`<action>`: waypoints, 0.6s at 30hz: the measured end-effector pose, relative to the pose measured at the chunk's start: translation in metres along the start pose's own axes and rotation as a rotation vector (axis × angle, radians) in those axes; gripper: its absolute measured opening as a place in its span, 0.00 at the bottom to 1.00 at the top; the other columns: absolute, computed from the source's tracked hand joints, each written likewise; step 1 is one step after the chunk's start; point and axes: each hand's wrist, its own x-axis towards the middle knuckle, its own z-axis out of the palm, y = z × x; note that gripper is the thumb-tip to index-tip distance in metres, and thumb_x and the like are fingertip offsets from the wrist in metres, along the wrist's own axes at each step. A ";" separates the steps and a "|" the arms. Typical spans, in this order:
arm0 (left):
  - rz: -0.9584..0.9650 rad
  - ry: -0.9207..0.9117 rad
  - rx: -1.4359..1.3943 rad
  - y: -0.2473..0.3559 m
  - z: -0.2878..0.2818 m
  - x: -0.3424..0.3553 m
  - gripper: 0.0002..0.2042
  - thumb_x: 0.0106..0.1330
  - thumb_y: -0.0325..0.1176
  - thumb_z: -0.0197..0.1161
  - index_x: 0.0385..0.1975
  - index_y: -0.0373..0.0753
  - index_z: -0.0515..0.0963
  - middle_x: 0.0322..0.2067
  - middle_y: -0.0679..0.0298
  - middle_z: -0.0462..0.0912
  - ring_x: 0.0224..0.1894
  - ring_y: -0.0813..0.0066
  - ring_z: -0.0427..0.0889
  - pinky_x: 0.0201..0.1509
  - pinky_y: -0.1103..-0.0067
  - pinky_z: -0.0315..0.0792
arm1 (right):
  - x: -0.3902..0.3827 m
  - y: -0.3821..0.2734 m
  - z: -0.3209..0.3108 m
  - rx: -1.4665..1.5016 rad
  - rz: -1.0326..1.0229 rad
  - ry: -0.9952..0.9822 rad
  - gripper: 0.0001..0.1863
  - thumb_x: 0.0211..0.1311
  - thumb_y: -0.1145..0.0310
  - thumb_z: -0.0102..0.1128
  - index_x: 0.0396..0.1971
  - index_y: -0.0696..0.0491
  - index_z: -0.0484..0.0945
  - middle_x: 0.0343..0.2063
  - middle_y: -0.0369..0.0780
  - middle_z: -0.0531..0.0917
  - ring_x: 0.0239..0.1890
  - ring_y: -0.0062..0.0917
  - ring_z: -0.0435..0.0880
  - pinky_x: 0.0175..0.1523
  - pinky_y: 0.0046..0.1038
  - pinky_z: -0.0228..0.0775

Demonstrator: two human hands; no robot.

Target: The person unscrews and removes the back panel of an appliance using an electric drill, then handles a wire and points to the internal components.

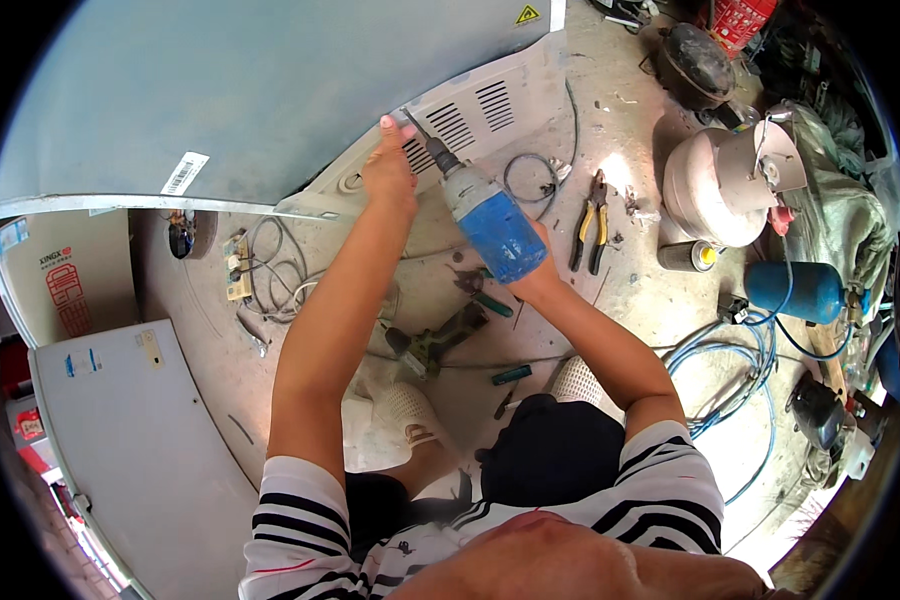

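My right hand [538, 272] is wrapped round the rear of a blue and grey power drill [502, 230]. Its long bit points up and left at the top edge of a beige vented panel [515, 103], along the base of a large grey cabinet [270, 90]. Beside the bit's tip is my left hand [390, 172], thumb and fingertips drawn together against the panel's edge. Whatever they pinch, if anything, is too small to make out.
Yellow-black pliers [592, 225], a green-black power tool [435, 340] and loose cables [275, 265] lie on the concrete floor. At right are a white gas cylinder [710, 185], a spray can [688, 257], a blue cylinder [795, 290] and coiled blue hose [715, 370]. A white chest [140, 440] stands left.
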 end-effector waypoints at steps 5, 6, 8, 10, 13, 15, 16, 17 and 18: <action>-0.035 0.094 -0.041 0.004 0.010 -0.004 0.26 0.62 0.62 0.56 0.27 0.41 0.82 0.16 0.74 0.64 0.16 0.81 0.55 0.19 0.81 0.51 | -0.004 0.025 0.014 -0.039 0.003 0.004 0.20 0.49 0.69 0.67 0.43 0.58 0.75 0.28 0.48 0.83 0.31 0.38 0.84 0.37 0.29 0.74; -0.048 0.117 -0.039 0.005 0.011 -0.006 0.26 0.62 0.62 0.56 0.26 0.41 0.81 0.17 0.73 0.65 0.15 0.81 0.55 0.19 0.81 0.51 | -0.005 0.026 0.017 -0.014 0.027 0.003 0.21 0.49 0.68 0.67 0.43 0.58 0.75 0.28 0.48 0.83 0.32 0.37 0.84 0.37 0.29 0.74; -0.013 0.130 -0.042 0.002 0.012 -0.005 0.26 0.61 0.62 0.57 0.25 0.41 0.81 0.16 0.73 0.65 0.15 0.81 0.54 0.19 0.81 0.50 | -0.008 0.033 0.023 0.101 0.077 0.010 0.20 0.49 0.69 0.67 0.43 0.58 0.75 0.28 0.45 0.83 0.31 0.32 0.84 0.37 0.27 0.75; 0.015 0.135 -0.044 0.000 0.011 -0.003 0.26 0.61 0.62 0.57 0.25 0.40 0.81 0.16 0.73 0.64 0.15 0.81 0.54 0.18 0.81 0.49 | -0.010 0.035 0.027 0.224 0.131 0.014 0.20 0.50 0.71 0.67 0.44 0.58 0.75 0.29 0.42 0.84 0.31 0.26 0.84 0.38 0.25 0.75; 0.012 0.115 -0.058 -0.001 0.010 -0.003 0.25 0.62 0.61 0.57 0.26 0.41 0.81 0.16 0.75 0.60 0.15 0.83 0.53 0.18 0.82 0.48 | -0.011 0.033 0.032 0.453 0.212 0.015 0.19 0.52 0.74 0.65 0.46 0.58 0.76 0.32 0.38 0.84 0.32 0.20 0.82 0.38 0.23 0.75; -0.036 0.081 -0.081 0.003 0.015 -0.007 0.24 0.62 0.61 0.55 0.29 0.42 0.80 0.16 0.76 0.54 0.15 0.86 0.49 0.18 0.85 0.46 | -0.012 0.036 0.032 0.652 0.260 0.021 0.18 0.54 0.77 0.62 0.47 0.57 0.75 0.34 0.36 0.83 0.33 0.17 0.81 0.39 0.22 0.75; -0.040 0.081 -0.098 0.002 0.015 -0.006 0.24 0.62 0.61 0.55 0.29 0.42 0.79 0.16 0.77 0.54 0.15 0.86 0.49 0.18 0.85 0.46 | -0.012 0.039 0.032 0.570 0.212 0.014 0.18 0.55 0.78 0.61 0.48 0.57 0.75 0.34 0.36 0.83 0.33 0.18 0.81 0.39 0.21 0.75; -0.044 0.080 -0.115 0.001 0.015 -0.004 0.24 0.63 0.60 0.55 0.30 0.41 0.79 0.16 0.77 0.54 0.16 0.86 0.50 0.19 0.85 0.47 | -0.013 0.044 0.032 0.488 0.164 0.010 0.18 0.56 0.78 0.60 0.49 0.57 0.75 0.35 0.36 0.83 0.34 0.18 0.81 0.40 0.21 0.75; -0.048 0.077 -0.130 0.001 0.016 -0.003 0.24 0.63 0.60 0.55 0.31 0.41 0.79 0.16 0.77 0.54 0.16 0.86 0.50 0.19 0.86 0.48 | -0.014 0.047 0.031 0.405 0.117 0.008 0.18 0.57 0.79 0.59 0.49 0.57 0.74 0.35 0.35 0.83 0.35 0.18 0.81 0.40 0.21 0.75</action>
